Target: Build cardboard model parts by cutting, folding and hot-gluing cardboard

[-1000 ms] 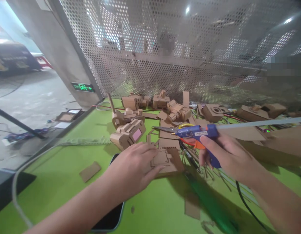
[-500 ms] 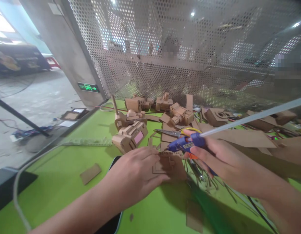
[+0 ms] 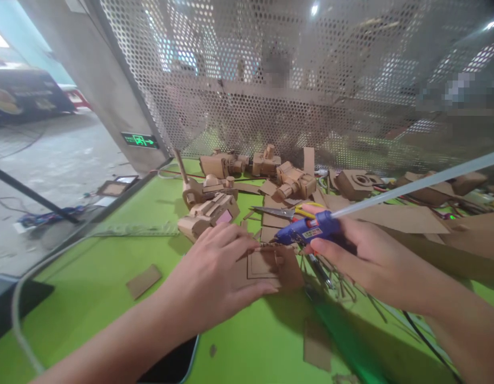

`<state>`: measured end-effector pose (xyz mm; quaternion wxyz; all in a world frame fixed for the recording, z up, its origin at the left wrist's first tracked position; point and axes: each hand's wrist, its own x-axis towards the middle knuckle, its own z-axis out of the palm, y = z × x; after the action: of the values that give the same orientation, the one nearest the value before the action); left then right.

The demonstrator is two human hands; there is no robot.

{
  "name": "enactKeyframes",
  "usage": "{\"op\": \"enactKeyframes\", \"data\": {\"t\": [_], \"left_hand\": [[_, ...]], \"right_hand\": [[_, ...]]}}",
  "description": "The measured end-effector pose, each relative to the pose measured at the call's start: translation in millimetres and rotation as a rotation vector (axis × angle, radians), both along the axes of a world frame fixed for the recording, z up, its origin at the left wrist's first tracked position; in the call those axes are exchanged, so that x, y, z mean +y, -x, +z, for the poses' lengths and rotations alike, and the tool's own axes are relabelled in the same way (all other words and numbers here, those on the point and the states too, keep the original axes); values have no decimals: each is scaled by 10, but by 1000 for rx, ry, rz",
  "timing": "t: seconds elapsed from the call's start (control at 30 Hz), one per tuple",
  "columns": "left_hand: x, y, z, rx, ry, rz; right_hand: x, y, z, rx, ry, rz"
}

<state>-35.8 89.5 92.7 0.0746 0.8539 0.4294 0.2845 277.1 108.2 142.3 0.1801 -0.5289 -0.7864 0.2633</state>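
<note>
My left hand (image 3: 223, 264) grips a small cardboard piece (image 3: 265, 265) by its left side, thumb along the near edge and fingers at the far edge. A raised rectangular frame shows on its face. In my right hand (image 3: 362, 250) is a blue glue gun (image 3: 306, 230), with a long translucent glue stick (image 3: 414, 186) sticking out of its back. The gun's nozzle is at the far edge of the cardboard piece, close to my left fingertips. Whether it touches is too small to tell.
Scissors (image 3: 274, 212) lie behind the glue gun. Cardboard camera models (image 3: 218, 165) stand along the back, before a perforated metal screen (image 3: 231, 101). A dark flat object (image 3: 170, 362) is under my left forearm. A white cable (image 3: 21, 304) curves at the left of the green table (image 3: 90, 320).
The glue gun's nozzle has come slightly down onto the far edge of the cardboard piece. The whole view has shifted a little. Both hands keep their holds.
</note>
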Motion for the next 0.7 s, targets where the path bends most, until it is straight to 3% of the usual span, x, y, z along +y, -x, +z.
{"op": "enactKeyframes", "data": {"t": [0.2,0.4,0.7], "left_hand": [[40,70,-36,-4,-24,-4],[66,70,33,-96,0,44],[73,29,-106,-96,77,-107]], "right_hand": [[-12,30,8,51,32,61],[-22,19,38,44,-25,46],[-34,-12,114,84,-12,24]]}}
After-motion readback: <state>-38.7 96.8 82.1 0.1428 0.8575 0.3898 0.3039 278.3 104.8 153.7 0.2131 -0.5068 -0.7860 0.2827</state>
